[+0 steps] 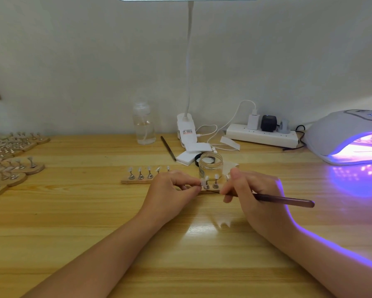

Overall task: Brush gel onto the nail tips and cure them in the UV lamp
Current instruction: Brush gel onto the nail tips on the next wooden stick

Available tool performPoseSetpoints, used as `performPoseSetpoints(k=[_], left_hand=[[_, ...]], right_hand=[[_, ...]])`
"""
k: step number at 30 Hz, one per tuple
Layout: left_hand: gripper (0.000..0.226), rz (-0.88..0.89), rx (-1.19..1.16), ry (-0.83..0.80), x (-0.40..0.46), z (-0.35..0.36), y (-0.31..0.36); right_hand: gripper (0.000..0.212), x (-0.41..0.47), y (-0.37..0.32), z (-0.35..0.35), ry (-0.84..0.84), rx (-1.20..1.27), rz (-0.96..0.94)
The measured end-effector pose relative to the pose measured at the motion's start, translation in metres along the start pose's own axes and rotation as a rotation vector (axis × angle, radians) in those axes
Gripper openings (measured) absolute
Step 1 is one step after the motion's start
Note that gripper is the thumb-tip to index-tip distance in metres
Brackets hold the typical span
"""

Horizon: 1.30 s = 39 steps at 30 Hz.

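My left hand [172,190] pinches a small white nail tip [202,182] on its metal stand, at a wooden strip [129,181] that carries several such stands with tips. My right hand [253,192] grips a dark brown brush [288,200], its bristle end pointing left toward that tip and its handle sticking out to the right. An open clear gel jar [210,166] stands just behind the hands. The grey UV lamp [339,130] sits at the far right, lit violet inside, with something inside its mouth.
Many more wooden holders with nail stands [10,160] crowd the table's left edge. At the back are a clear pump bottle [143,123], a second brush [168,148], a clip-on desk lamp [186,130], white pads [191,153] and a power strip [262,135] with cables.
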<state>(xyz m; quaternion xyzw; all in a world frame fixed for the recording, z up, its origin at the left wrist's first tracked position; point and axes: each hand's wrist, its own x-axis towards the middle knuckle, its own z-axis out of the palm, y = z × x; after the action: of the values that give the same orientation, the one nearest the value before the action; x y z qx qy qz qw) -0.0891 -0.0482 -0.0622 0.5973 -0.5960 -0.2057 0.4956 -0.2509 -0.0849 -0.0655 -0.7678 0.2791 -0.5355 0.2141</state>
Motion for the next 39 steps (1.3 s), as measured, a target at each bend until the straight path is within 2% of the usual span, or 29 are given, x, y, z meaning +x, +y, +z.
performPoseSetpoints(k=[3, 7, 12, 16, 21, 24, 27, 32, 39], left_hand=[[0.022, -0.006, -0.004, 0.003, 0.0005, 0.0001, -0.0006], [0.022, -0.013, -0.01, 0.002, 0.0001, 0.0004, -0.0011], [0.017, -0.013, -0.017, 0.011, 0.0002, 0.0012, -0.0014], [0.016, -0.009, -0.022, 0.017, 0.0003, 0.0014, -0.002], [0.015, -0.033, -0.035, 0.03, 0.0011, 0.0019, -0.0034], [0.021, -0.033, -0.045, 0.03, 0.0011, 0.0021, -0.0033], [0.03, -0.017, -0.063, 0.041, 0.0009, 0.0011, -0.0029], [0.022, 0.024, -0.08, 0.079, 0.0014, -0.0002, -0.0033], [0.019, 0.015, -0.104, 0.071, 0.0021, 0.0009, -0.0039]], right_hand=[[0.041, 0.002, -0.0014, 0.0024, -0.008, -0.085, -0.078], [0.045, -0.0006, -0.0008, 0.0015, -0.017, -0.012, 0.011], [0.041, 0.0025, -0.0017, 0.0031, -0.033, -0.083, -0.053], [0.044, 0.0004, -0.0026, 0.0022, -0.003, 0.055, 0.058], [0.038, 0.0016, -0.0037, 0.0035, -0.047, -0.032, 0.003], [0.046, -0.0026, -0.0048, 0.0003, -0.028, 0.08, 0.114], [0.038, -0.0019, -0.0073, 0.0001, 0.025, 0.128, 0.111], [0.035, 0.0012, -0.0076, 0.0024, 0.048, 0.21, 0.144], [0.035, -0.0007, -0.0082, 0.0047, -0.016, 0.102, 0.025]])
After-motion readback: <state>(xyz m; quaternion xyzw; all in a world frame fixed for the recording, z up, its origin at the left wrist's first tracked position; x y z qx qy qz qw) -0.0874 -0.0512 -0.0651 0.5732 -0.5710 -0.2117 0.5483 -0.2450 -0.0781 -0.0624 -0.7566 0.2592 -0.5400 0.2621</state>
